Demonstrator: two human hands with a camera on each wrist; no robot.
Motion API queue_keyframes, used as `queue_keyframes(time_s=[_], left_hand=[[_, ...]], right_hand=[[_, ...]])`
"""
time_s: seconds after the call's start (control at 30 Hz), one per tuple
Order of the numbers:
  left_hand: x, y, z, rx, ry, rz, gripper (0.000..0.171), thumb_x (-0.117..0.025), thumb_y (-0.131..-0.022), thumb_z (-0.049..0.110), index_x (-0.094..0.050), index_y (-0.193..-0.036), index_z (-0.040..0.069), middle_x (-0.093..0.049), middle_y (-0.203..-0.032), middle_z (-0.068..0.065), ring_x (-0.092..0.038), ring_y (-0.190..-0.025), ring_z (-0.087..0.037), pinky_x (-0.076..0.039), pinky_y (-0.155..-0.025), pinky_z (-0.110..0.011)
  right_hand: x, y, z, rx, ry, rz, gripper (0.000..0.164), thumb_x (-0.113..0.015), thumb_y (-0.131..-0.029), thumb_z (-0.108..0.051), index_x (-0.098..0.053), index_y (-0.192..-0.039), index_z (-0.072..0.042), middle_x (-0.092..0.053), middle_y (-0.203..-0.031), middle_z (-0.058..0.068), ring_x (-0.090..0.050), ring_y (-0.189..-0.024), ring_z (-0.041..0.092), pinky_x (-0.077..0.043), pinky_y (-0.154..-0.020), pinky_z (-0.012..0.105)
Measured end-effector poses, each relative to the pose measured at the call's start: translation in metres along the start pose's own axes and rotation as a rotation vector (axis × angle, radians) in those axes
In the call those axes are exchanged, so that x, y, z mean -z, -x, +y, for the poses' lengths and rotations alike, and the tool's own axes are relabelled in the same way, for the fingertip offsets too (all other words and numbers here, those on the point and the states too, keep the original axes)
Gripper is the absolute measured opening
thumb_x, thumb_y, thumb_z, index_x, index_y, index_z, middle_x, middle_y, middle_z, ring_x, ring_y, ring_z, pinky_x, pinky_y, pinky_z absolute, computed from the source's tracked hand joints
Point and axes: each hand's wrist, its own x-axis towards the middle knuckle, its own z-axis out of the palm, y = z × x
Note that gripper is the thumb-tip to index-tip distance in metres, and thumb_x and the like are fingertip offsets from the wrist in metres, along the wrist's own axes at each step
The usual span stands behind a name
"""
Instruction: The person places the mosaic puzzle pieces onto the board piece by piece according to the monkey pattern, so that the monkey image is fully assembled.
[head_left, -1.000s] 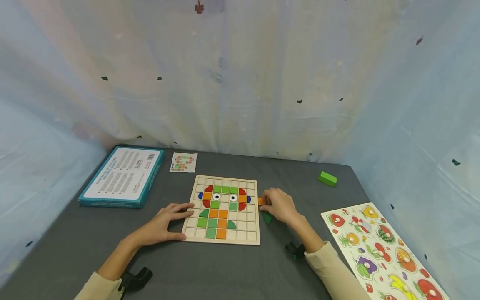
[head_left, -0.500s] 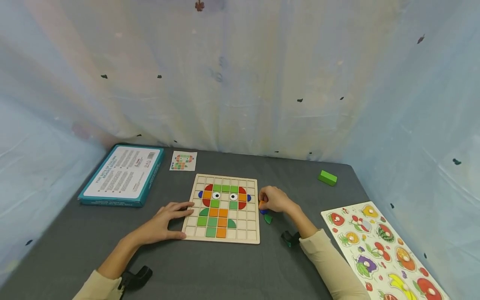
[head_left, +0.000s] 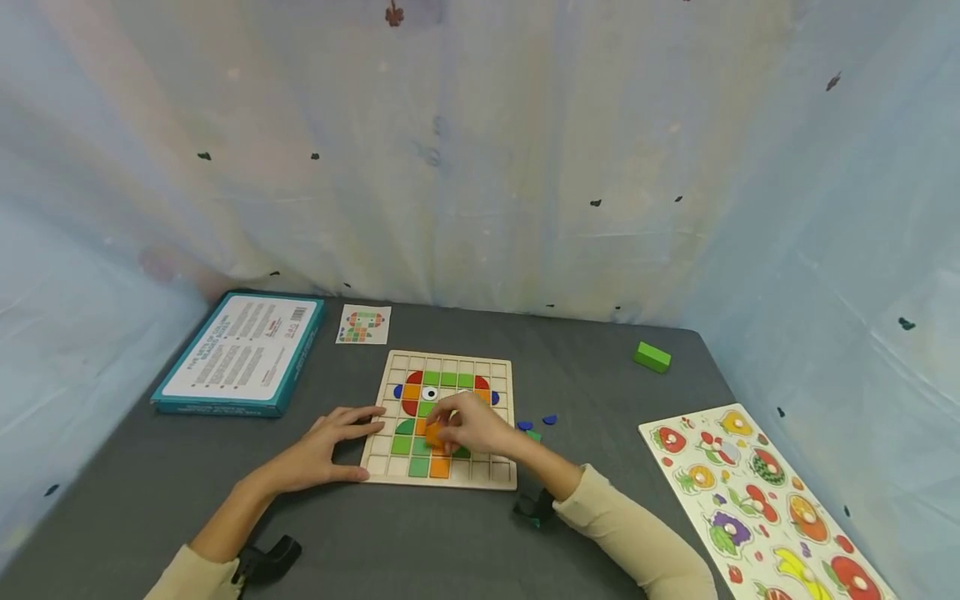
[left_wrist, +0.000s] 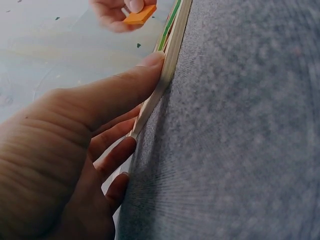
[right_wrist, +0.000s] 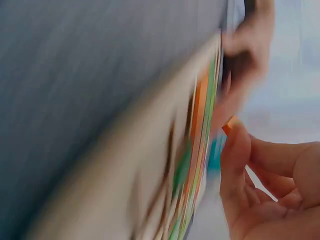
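Note:
A wooden grid board (head_left: 491, 468) lies on the dark tabletop, with red, orange, green and blue tiles and round eye tiles forming a figure. My right hand (head_left: 476, 425) is over the middle of the board, pinching an orange square tile (left_wrist: 140, 15) between thumb and fingers. In the left wrist view that tile is raised above the board's surface. The hand covers some tiles beneath it. My left hand (head_left: 333, 447) rests at the board's left edge, thumb near the lower corner and fingers spread along the side.
Two blue half-round pieces (head_left: 550, 419) and a green piece (head_left: 533, 436) lie just right of the board. Behind it is a picture card (head_left: 363, 324). A teal box (head_left: 240, 346) sits at the left, a green block (head_left: 652, 357) and a fruit puzzle board (head_left: 753, 533) at the right.
From beside the board's right edge, my right hand has moved left over its middle with the orange tile. The blue pieces there now show. The left hand stays in place.

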Motion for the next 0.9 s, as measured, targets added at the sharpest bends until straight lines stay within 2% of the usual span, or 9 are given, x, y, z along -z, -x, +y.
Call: queue_keyframes(time_s=[0.17, 0.23, 0.37, 0.43, 0.5, 0.6, 0.67, 0.73, 0.9], left_hand=[[0.0, -0.004, -0.001, -0.03, 0.001, 0.002, 0.078, -0.078, -0.082, 0.049, -0.054, -0.145, 0.01, -0.039, -0.156, -0.005, -0.034, -0.137, -0.027, -0.024, -0.098, -0.061], [0.0, -0.005, -0.001, -0.038, 0.004, 0.0, 0.078, -0.078, -0.082, 0.048, -0.054, -0.145, 0.01, -0.039, -0.156, -0.005, -0.034, -0.137, -0.027, -0.023, -0.098, -0.06], [0.001, -0.005, -0.001, -0.041, 0.004, 0.001, 0.078, -0.079, -0.082, 0.048, -0.054, -0.145, 0.01, -0.039, -0.156, -0.004, -0.034, -0.136, -0.027, -0.024, -0.097, -0.059], [0.001, -0.005, -0.001, -0.04, -0.001, 0.003, 0.077, -0.079, -0.082, 0.048, -0.054, -0.145, 0.01, -0.039, -0.156, -0.004, -0.034, -0.136, -0.027, -0.024, -0.097, -0.059], [0.002, -0.004, -0.002, -0.039, -0.006, 0.004, 0.078, -0.079, -0.082, 0.048, -0.054, -0.145, 0.01, -0.039, -0.156, -0.004, -0.034, -0.136, -0.027, -0.025, -0.097, -0.059], [0.002, -0.003, -0.002, -0.037, -0.009, 0.004, 0.078, -0.078, -0.082, 0.048, -0.053, -0.146, 0.01, -0.039, -0.156, -0.005, -0.033, -0.136, -0.028, -0.024, -0.098, -0.061], [0.002, -0.002, -0.002, -0.037, -0.014, 0.006, 0.078, -0.078, -0.083, 0.048, -0.053, -0.146, 0.01, -0.039, -0.156, -0.006, -0.034, -0.136, -0.028, -0.024, -0.098, -0.062], [0.002, -0.001, -0.001, -0.036, -0.015, 0.009, 0.078, -0.078, -0.082, 0.048, -0.053, -0.145, 0.009, -0.039, -0.156, -0.007, -0.034, -0.136, -0.029, -0.024, -0.098, -0.062], [0.0, 0.0, -0.001, -0.039, -0.027, 0.024, 0.076, -0.079, -0.083, 0.046, -0.054, -0.144, 0.008, -0.04, -0.155, -0.009, -0.036, -0.134, -0.03, -0.025, -0.096, -0.063]], right_hand=[[-0.038, -0.02, -0.019, 0.019, 0.34, -0.03, 0.013, -0.075, -0.089, -0.007, -0.074, -0.102, -0.01, -0.065, -0.08, -0.005, -0.054, -0.066, 0.003, -0.043, -0.059, 0.017], [-0.045, -0.023, -0.023, 0.025, 0.473, -0.015, 0.011, -0.077, -0.088, -0.012, -0.074, -0.098, -0.014, -0.064, -0.078, -0.009, -0.052, -0.067, 0.0, -0.04, -0.058, 0.016], [-0.048, -0.02, -0.026, 0.068, 0.644, 0.036, 0.012, -0.079, -0.088, -0.019, -0.077, -0.099, -0.016, -0.064, -0.085, -0.006, -0.055, -0.073, 0.004, -0.039, -0.059, 0.016], [-0.046, -0.013, -0.028, 0.108, 0.73, 0.063, 0.018, -0.077, -0.089, -0.025, -0.077, -0.105, -0.016, -0.065, -0.097, -0.003, -0.057, -0.083, 0.008, -0.042, -0.066, 0.019], [-0.044, -0.005, -0.028, 0.15, 0.831, 0.047, 0.033, -0.073, -0.092, -0.036, -0.073, -0.118, -0.017, -0.064, -0.119, 0.001, -0.059, -0.104, 0.015, -0.047, -0.081, 0.027], [-0.044, 0.011, -0.028, 0.18, 0.955, -0.075, 0.062, -0.057, -0.097, -0.054, -0.054, -0.145, -0.017, -0.042, -0.154, 0.005, -0.037, -0.141, 0.028, -0.036, -0.107, 0.05], [-0.047, 0.022, -0.025, 0.176, 0.993, -0.183, 0.074, -0.045, -0.098, -0.063, -0.037, -0.156, -0.018, -0.023, -0.164, 0.002, -0.015, -0.151, 0.03, -0.021, -0.112, 0.061], [-0.05, 0.03, -0.022, 0.159, 0.988, -0.261, 0.079, -0.036, -0.098, -0.067, -0.025, -0.16, -0.02, -0.013, -0.166, -0.001, -0.003, -0.153, 0.028, -0.012, -0.113, 0.064], [-0.052, 0.041, -0.018, 0.151, 0.896, -0.31, 0.077, -0.032, -0.099, -0.066, -0.021, -0.161, -0.021, -0.01, -0.167, -0.005, 0.002, -0.153, 0.025, -0.007, -0.114, 0.064]])
